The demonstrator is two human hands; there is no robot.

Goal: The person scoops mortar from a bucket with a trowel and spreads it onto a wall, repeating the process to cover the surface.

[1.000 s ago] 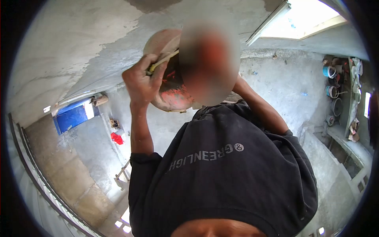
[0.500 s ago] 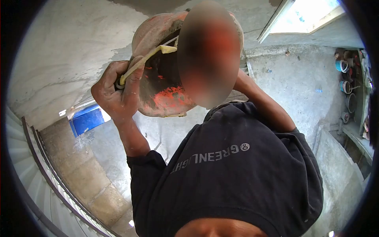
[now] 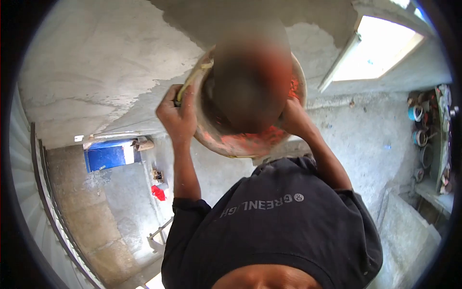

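A worn bucket (image 3: 255,150), orange-red under grey mortar, is tilted in front of my chest with its mouth toward me. My left hand (image 3: 179,113) is closed on the bucket's yellowish handle (image 3: 195,76) at the left side of the rim. On the other side, my right hand (image 3: 294,118) reaches over the lower right of the mouth; its fingers are hidden by a blurred oval patch that covers most of the bucket's inside.
Behind the bucket rises a wall (image 3: 115,53) with a darker, wet-looking patch near the top. A bright window opening (image 3: 378,48) is at upper right. Several pails (image 3: 419,138) stand at far right. A curved railing (image 3: 45,192) runs along the left, near a blue object (image 3: 108,156).
The bucket has moved down and right, and its mouth has turned further toward me. My left hand has shifted right with the handle. My right hand now shows at the mouth's edge.
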